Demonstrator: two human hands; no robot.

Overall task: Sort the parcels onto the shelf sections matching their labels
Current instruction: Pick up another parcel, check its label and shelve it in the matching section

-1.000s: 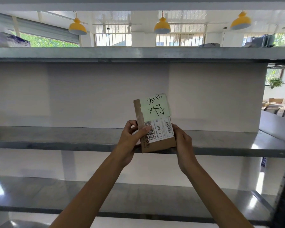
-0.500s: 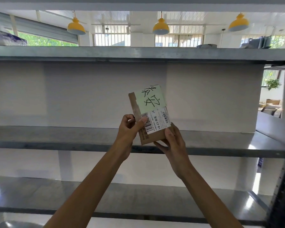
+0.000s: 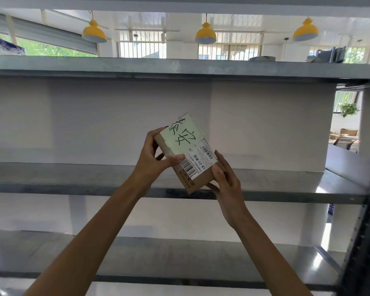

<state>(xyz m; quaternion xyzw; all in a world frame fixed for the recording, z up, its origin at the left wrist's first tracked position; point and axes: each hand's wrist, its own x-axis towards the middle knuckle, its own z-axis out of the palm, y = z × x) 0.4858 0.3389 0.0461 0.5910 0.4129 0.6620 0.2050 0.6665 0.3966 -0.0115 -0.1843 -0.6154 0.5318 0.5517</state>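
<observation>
My left hand (image 3: 152,161) grips the tilted parcel (image 3: 201,180) at its upper end, thumb on its barcode label (image 3: 198,160); my right hand (image 3: 224,184) pinches its lower corner. I see the parcel between both hands, the shelf (image 3: 73,186) behind.

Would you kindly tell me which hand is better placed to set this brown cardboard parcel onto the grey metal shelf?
Probably the left hand: it grips the brown cardboard parcel around its middle, while the right hand only pinches the lower corner.
</observation>
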